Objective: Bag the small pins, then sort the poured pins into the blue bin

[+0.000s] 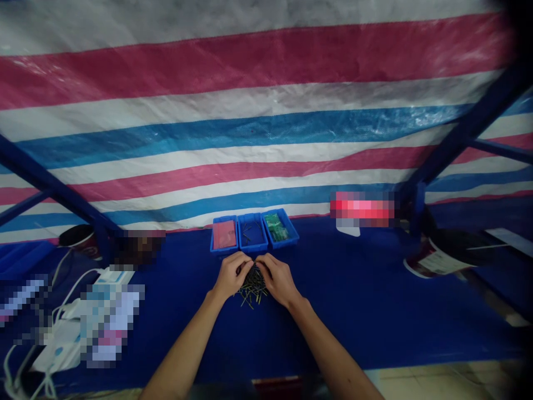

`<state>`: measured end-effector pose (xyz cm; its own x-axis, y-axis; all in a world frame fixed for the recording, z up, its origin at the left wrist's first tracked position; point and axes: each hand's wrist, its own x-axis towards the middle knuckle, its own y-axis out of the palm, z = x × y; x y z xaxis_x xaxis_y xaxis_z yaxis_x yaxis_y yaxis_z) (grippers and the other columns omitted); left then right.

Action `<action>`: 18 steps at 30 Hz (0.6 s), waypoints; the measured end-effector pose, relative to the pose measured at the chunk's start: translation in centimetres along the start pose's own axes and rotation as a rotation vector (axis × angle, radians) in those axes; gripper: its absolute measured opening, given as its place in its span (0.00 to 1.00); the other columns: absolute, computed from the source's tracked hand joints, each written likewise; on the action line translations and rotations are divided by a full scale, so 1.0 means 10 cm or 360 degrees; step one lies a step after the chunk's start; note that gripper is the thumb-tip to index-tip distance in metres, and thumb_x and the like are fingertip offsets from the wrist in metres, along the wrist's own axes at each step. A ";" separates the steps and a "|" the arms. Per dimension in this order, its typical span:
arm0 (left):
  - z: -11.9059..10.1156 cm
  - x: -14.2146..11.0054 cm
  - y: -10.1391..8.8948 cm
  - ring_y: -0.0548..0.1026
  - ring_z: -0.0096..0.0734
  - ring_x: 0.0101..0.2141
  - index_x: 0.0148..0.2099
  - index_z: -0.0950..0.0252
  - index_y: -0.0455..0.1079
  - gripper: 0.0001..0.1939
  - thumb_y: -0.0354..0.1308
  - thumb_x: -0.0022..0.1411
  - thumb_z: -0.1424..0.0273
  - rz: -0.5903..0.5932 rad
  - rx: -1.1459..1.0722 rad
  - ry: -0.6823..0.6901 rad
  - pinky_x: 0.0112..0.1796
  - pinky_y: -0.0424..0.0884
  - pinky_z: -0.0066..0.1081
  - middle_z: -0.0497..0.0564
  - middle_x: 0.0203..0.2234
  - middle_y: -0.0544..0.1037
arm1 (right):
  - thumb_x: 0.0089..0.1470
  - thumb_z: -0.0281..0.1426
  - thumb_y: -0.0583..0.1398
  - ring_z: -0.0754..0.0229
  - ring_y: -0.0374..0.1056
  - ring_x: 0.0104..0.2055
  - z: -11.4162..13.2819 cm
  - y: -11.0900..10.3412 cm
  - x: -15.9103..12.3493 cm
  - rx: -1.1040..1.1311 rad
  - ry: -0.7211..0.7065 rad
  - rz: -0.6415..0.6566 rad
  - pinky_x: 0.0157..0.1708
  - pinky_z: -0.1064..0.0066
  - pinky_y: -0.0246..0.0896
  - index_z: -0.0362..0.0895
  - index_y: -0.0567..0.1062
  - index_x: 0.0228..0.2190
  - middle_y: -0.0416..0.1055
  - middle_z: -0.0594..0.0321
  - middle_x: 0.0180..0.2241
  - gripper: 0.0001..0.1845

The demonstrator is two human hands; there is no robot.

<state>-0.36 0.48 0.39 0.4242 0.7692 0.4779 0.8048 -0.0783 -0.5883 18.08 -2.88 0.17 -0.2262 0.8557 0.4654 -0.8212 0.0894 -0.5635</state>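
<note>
At the far left, a white cabled strip [66,341] is laid on the surface [353,300], probably to leave the middle free. Further in, a pink-filled tray [225,250] is set towards the back, seemingly within reach yet out of the way. In front of it the left hand [231,276] is held curled, thumb and fingertips close together. In the middle tray [254,248] a few thin pieces are contained, perhaps to be separated from the pile of thin pieces [252,291]. That pile is spread on the surface between the hands, its far end partly covered by them, its near end left exposed. The right hand [278,278] is curled likewise, a posture suited to fine handling; whether anything is pinched by either cannot be told. Beyond it, green items [275,228] are gathered in the right tray [286,243]. At the far right, a tub [433,264] is placed well apart.
</note>
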 end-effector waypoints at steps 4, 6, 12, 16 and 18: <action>0.00 0.00 0.01 0.66 0.28 0.26 0.36 0.65 0.71 0.10 0.53 0.70 0.68 -0.0018 -0.0002 -0.0003 0.29 0.61 0.28 0.48 0.25 0.69 | 0.69 0.31 0.50 0.59 0.69 0.34 0.00 0.01 0.00 -0.0057 0.0002 0.0027 0.36 0.70 0.60 0.47 0.73 0.40 0.71 0.60 0.34 0.11; 0.01 0.00 0.01 0.66 0.28 0.26 0.35 0.65 0.71 0.11 0.53 0.70 0.68 -0.0017 -0.0004 -0.0006 0.29 0.61 0.28 0.48 0.25 0.69 | 0.69 0.31 0.50 0.59 0.69 0.33 -0.01 0.01 -0.01 -0.0055 0.0007 0.0036 0.35 0.70 0.60 0.46 0.72 0.39 0.71 0.61 0.34 0.12; 0.00 0.00 0.00 0.66 0.28 0.26 0.35 0.65 0.70 0.12 0.52 0.71 0.68 -0.0004 0.0012 -0.0010 0.30 0.61 0.29 0.48 0.25 0.69 | 0.68 0.30 0.52 0.59 0.70 0.35 -0.01 0.02 -0.01 -0.0002 0.0005 0.0017 0.37 0.71 0.60 0.47 0.72 0.43 0.72 0.61 0.36 0.09; 0.00 0.00 0.01 0.66 0.27 0.26 0.37 0.65 0.71 0.11 0.53 0.70 0.66 0.0010 0.0000 -0.0005 0.29 0.61 0.28 0.48 0.25 0.69 | 0.69 0.30 0.50 0.59 0.69 0.35 -0.01 0.00 0.00 -0.0038 0.0011 -0.0016 0.37 0.71 0.60 0.47 0.72 0.41 0.71 0.60 0.35 0.11; -0.01 0.00 0.01 0.66 0.27 0.25 0.36 0.65 0.72 0.12 0.52 0.70 0.66 0.0006 -0.0002 -0.0002 0.29 0.61 0.28 0.49 0.25 0.70 | 0.69 0.31 0.50 0.59 0.69 0.34 -0.01 0.00 -0.01 -0.0059 0.0023 -0.0005 0.36 0.71 0.59 0.46 0.72 0.38 0.71 0.61 0.34 0.11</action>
<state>-0.23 0.43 0.37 0.4268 0.7697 0.4747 0.8036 -0.0821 -0.5895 18.14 -2.88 0.07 -0.2159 0.8626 0.4576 -0.8021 0.1106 -0.5869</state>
